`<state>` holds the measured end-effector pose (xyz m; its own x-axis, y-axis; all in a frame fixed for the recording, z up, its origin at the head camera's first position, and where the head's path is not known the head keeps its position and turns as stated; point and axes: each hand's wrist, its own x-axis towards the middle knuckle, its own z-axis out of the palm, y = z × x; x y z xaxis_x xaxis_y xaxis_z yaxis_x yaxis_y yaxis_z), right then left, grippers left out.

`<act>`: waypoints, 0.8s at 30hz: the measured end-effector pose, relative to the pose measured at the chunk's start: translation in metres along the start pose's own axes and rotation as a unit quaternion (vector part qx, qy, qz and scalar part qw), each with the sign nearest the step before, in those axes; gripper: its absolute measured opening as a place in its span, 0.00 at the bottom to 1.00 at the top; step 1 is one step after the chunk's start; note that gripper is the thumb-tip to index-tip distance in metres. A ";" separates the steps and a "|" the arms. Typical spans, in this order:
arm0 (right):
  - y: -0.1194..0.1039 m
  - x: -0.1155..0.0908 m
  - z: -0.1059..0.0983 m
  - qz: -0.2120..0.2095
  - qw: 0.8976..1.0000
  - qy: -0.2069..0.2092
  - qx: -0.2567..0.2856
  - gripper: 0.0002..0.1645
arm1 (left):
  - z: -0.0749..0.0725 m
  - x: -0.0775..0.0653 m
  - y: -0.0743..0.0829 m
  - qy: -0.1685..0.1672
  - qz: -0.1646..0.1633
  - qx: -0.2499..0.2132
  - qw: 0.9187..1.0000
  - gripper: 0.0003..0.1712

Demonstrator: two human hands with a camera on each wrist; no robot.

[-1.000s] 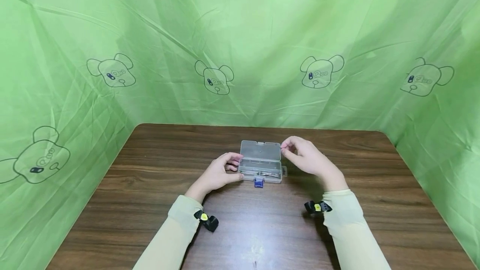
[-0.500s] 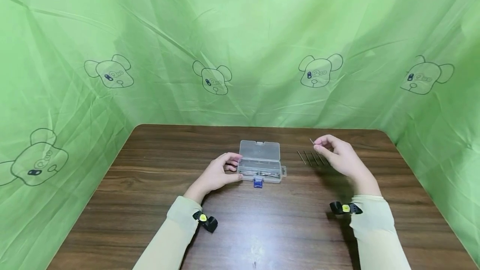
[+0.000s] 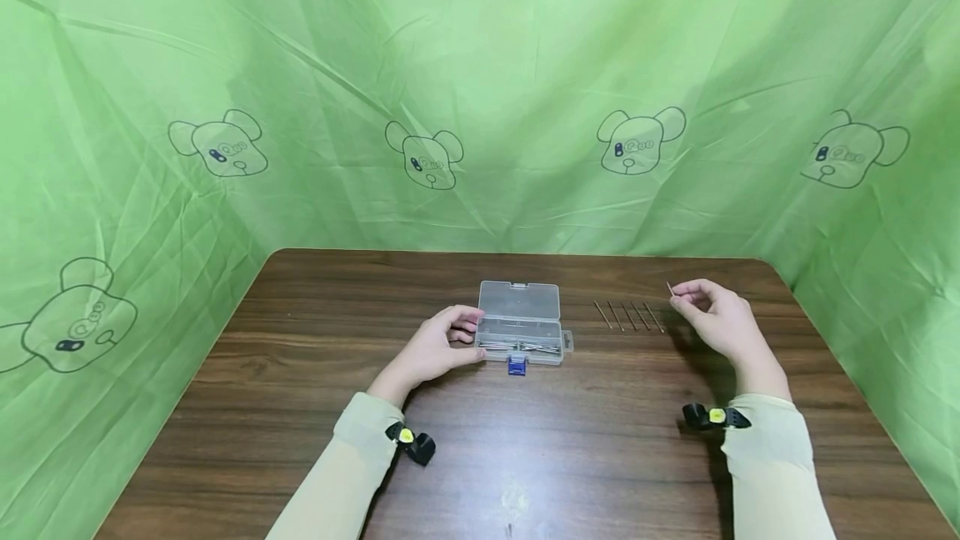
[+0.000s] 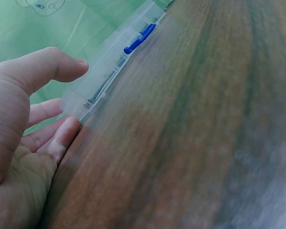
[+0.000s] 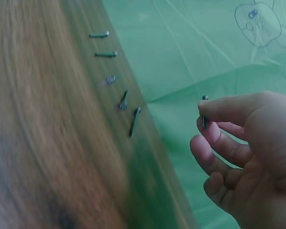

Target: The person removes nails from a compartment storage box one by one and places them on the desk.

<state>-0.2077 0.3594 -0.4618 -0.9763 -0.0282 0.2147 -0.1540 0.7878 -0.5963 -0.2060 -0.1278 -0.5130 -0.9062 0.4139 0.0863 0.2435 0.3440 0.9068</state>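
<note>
A clear plastic box (image 3: 525, 330) with its lid (image 3: 519, 300) flipped back holds thin metal nails (image 3: 540, 348); its blue latch (image 3: 517, 365) hangs down in front. My left hand (image 3: 438, 344) holds the box's left end, thumb at the front corner and fingers behind; the left wrist view has that hand (image 4: 33, 114) against the box's end (image 4: 78, 98). Off to the right, my right hand (image 3: 712, 311) pinches one nail (image 5: 204, 119) upright between thumb and forefinger. Left of that hand several nails (image 3: 628, 317) lie slanted in a row on the table.
The dark wood table (image 3: 517, 423) has rounded back corners. Behind it and along both sides hangs a green cloth (image 3: 517, 215) printed with bear heads. A clear hang tab (image 3: 567, 342) sticks out from the box's right end.
My right hand has moved right from beside the box, past the row, and now holds a nail at the row's far end. Nails it hid earlier now show. My left hand stays at the box.
</note>
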 end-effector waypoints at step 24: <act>0.026 -0.002 0.021 0.030 0.999 -0.039 -0.021 0.13 | 0.000 0.000 0.002 0.002 -0.004 0.002 1.000 0.37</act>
<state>-0.2129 0.3670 -0.4936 -0.9927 -0.0267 0.1176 -0.0898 0.8149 -0.5726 -0.2058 -0.1266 -0.5113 -0.9094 0.4078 0.0818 0.2384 0.3499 0.9060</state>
